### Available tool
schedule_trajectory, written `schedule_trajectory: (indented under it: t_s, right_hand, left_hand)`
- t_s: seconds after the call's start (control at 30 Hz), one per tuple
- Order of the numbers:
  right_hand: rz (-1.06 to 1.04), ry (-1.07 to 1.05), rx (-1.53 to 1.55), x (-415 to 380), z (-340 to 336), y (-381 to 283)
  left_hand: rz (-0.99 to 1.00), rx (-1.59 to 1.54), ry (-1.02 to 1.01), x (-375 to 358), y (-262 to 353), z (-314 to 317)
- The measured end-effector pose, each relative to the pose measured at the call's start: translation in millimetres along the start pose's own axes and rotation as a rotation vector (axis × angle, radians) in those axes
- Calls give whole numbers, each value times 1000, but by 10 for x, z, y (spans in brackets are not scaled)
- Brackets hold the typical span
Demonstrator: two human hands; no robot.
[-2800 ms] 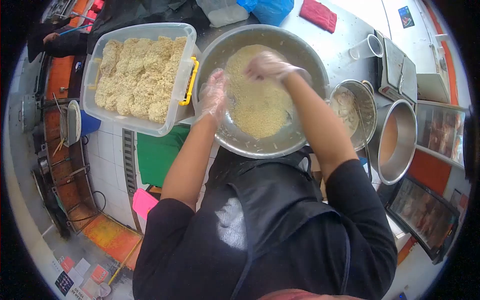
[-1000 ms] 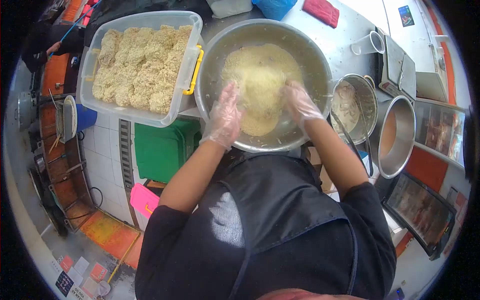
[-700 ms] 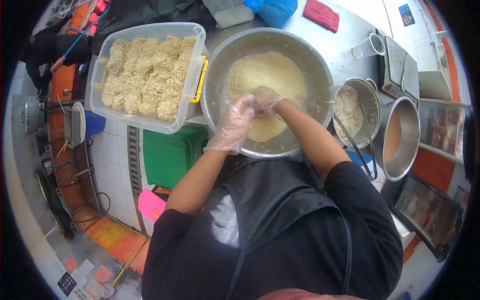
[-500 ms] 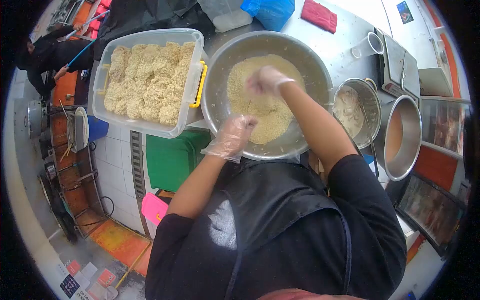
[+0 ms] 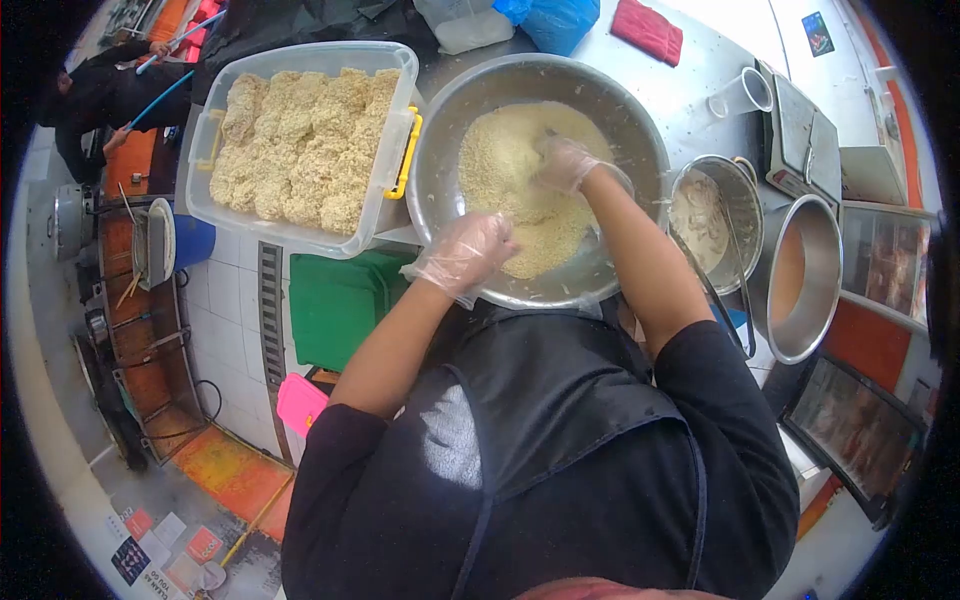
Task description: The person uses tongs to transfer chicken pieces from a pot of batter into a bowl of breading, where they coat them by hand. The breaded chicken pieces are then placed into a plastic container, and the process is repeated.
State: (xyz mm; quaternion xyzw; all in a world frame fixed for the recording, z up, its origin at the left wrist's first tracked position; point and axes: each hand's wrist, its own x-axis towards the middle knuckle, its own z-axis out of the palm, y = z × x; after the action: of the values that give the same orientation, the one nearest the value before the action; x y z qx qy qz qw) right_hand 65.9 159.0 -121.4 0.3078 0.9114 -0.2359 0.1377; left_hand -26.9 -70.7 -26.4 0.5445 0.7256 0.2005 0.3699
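A large steel bowl holds a heap of pale breadcrumbs. Both my hands wear thin clear gloves. My right hand lies on top of the crumbs near the bowl's middle, fingers spread and pressing down. My left hand sits at the bowl's near rim, fingers curled in, touching the edge of the crumb heap. I cannot tell whether anything is inside it. Left of the bowl, a clear plastic tub with yellow latches is full of breaded pieces.
Right of the bowl stand a smaller steel pot of batter with tongs and an empty steel pot. A clear measuring cup, red cloth and blue bag lie behind. Another person works at far left.
My right hand has come down from above the heap onto the crumbs. My left hand stayed at the near rim, curling a little tighter.
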Motion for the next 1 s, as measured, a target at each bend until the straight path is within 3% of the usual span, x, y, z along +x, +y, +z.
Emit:
schedule_trajectory:
  t_s: [0.07,0.1,0.17,0.2,0.27,0.3,0.37,0.4,0.47,0.5,0.57,0.6,0.63,0.67,0.73,0.77,0.87,0.9,0.93,1.0]
  right_hand:
    - [18,-165,-60,-245,-315,-248]
    - [15,-169,-67,-268,-244,-257]
    - [54,-1,-229,-303,-63,-264]
    - [53,-3,-234,-368,-90,-287]
    - [-3,9,-54,-545,-294,-358]
    - [-3,9,-61,-662,-440,-409]
    - [-79,88,72,-877,-729,-476]
    - [-78,86,66,-898,-805,-419]
    - [-82,208,220,-906,-948,-189]
    - [-81,208,213,-880,-954,-20]
    - [-32,543,709,-826,-916,302]
    - [-33,545,702,-859,-970,348]
    - [11,554,324,-895,-1060,353]
    - [54,552,-52,-922,-1152,339]
    - [33,465,-64,-1119,-1218,134]
    - [21,454,30,-1149,-1159,126]
    - [15,341,216,-1414,-1108,-214]
    - [27,199,312,-1482,-1062,-317]
    - [41,57,405,-1551,-1020,-406]
    - [-82,28,379,-1634,-788,-480]
  left_hand:
    - [-84,352,-116,-21,154,-111]
    - [-87,345,-113,-20,117,-96]
    - [151,451,-68,-18,-28,-24]
    - [151,446,-65,-27,-115,59]
    - [180,26,119,-24,-257,201]
    - [182,22,124,-30,-190,132]
    - [0,32,-98,-60,33,-75]
    - [2,26,-96,-65,44,-71]
    - [-17,323,-103,-79,57,-60]
    - [-14,318,-100,-72,67,-54]
    - [198,460,14,-35,77,-45]
    - [202,456,20,-20,28,1]
    - [234,392,25,-1,-60,83]
    - [265,329,29,18,-146,161]
    - [291,307,114,-4,-193,236]
    - [312,286,198,-8,-216,250]
    - [246,156,175,-4,-201,23]
    - [245,152,176,16,-260,-13]
    - [290,165,295,40,-327,-50]
    - [338,169,419,50,-391,-102]
